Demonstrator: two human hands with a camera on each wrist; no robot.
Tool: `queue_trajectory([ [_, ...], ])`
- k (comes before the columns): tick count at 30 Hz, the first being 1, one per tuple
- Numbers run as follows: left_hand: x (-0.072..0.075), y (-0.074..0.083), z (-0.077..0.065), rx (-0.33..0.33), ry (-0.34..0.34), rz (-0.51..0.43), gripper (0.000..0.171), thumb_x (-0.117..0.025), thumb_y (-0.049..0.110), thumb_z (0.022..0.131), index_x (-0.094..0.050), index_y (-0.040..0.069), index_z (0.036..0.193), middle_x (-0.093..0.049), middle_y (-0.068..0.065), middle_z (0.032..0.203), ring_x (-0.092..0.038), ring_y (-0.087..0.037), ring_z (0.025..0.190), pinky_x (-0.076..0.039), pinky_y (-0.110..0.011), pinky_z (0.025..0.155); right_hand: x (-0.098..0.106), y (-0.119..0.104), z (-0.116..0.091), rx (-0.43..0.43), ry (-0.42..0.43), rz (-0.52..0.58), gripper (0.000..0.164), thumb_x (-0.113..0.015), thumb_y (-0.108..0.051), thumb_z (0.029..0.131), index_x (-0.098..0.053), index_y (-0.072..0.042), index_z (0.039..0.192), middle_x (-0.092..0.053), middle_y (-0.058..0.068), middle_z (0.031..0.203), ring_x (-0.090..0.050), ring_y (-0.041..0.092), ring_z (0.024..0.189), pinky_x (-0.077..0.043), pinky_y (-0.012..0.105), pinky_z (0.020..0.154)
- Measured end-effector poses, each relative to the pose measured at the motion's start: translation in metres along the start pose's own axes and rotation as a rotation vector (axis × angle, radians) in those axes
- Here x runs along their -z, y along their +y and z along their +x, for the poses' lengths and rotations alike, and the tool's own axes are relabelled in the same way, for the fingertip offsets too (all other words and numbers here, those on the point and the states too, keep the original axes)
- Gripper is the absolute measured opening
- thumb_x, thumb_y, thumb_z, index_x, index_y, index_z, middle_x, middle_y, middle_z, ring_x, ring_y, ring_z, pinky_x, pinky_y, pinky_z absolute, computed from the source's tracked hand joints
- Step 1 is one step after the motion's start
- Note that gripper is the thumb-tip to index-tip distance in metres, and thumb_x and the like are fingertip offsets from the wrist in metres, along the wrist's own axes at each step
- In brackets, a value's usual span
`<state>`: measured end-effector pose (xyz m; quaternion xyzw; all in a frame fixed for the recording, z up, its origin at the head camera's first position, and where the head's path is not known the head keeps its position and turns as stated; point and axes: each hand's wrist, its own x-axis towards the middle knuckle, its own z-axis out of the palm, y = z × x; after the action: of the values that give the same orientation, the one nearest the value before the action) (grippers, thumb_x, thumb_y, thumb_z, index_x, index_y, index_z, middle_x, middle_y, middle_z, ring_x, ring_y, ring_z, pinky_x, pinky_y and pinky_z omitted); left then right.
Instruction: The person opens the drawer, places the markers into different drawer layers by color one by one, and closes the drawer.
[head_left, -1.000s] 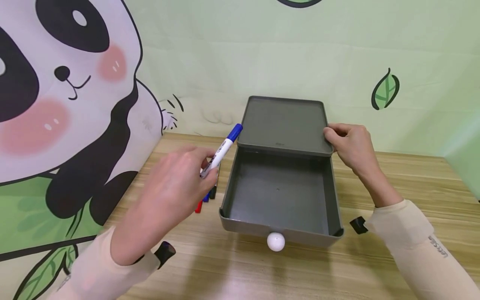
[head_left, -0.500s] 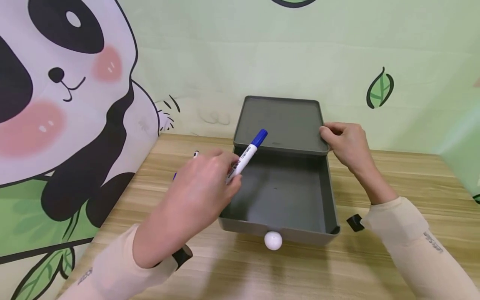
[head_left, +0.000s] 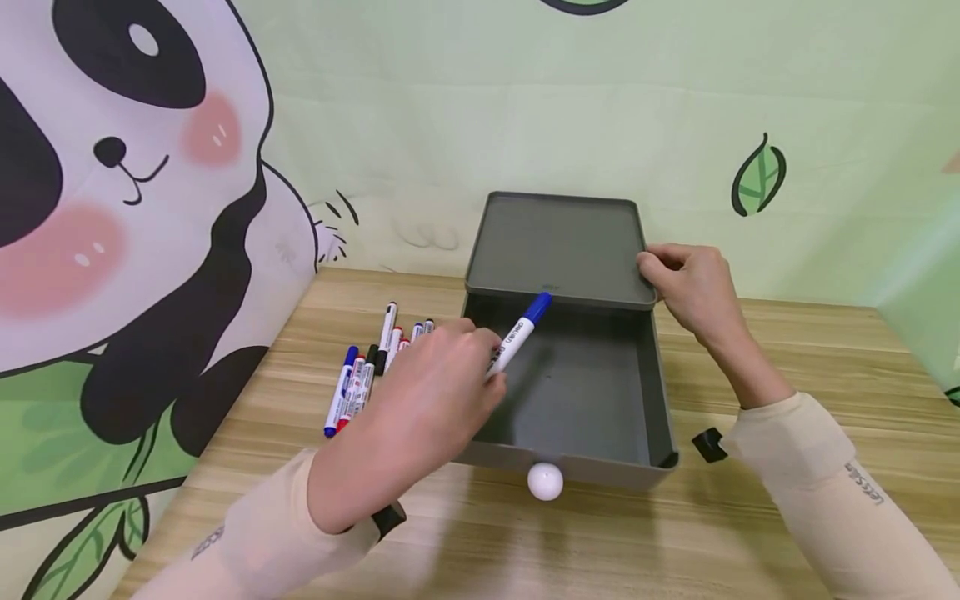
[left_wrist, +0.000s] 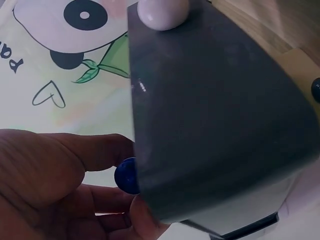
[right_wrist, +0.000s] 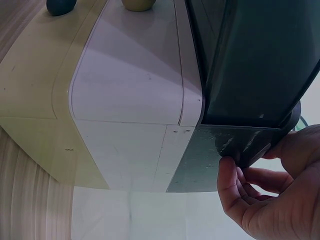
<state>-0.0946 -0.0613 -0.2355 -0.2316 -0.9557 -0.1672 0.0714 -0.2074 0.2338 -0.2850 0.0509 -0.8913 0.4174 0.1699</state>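
Note:
My left hand point(head_left: 423, 396) pinches a whiteboard marker point(head_left: 519, 340), white with a blue cap, tilted over the pulled-out dark grey drawer point(head_left: 592, 400). In the left wrist view the marker's blue end point(left_wrist: 126, 175) shows between thumb and fingers, beside the drawer's front point(left_wrist: 215, 115). The drawer's visible floor is bare, and a round white knob point(head_left: 545, 482) sits on its front. My right hand point(head_left: 697, 287) grips the right edge of the unit's grey top point(head_left: 558, 250). In the right wrist view, its thumb and fingers point(right_wrist: 227, 182) press the grey casing's corner.
Several more markers point(head_left: 351, 393), with blue, red and black caps, lie on the wooden table point(head_left: 300, 508) left of the drawer, partly behind my left hand. Below the grey drawer are a white drawer point(right_wrist: 135, 85) and a yellow drawer point(right_wrist: 37, 90). A panda-printed cloth point(head_left: 150, 208) hangs behind.
My left hand has carried the marker rightward from beside the drawer to over it, then lowered it slightly, uncovering more markers on the table. The right hand keeps its hold.

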Motion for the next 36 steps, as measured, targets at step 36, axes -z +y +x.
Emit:
queue_trajectory([
  [36, 0.005, -0.022, -0.003, 0.074, 0.119, -0.01, 0.029, -0.081, 0.021, 0.091, -0.075, 0.006, 0.116, -0.072, -0.009, 0.099, -0.07, -0.028, 0.084, -0.057, -0.044, 0.07, -0.001, 0.002, 0.002, 0.008, -0.001, -0.006, 0.042, -0.057, -0.029, 0.102, -0.072, 0.002, 0.126, -0.073, 0.024, 0.108, -0.06, 0.0, 0.062, -0.046, 0.017, 0.058],
])
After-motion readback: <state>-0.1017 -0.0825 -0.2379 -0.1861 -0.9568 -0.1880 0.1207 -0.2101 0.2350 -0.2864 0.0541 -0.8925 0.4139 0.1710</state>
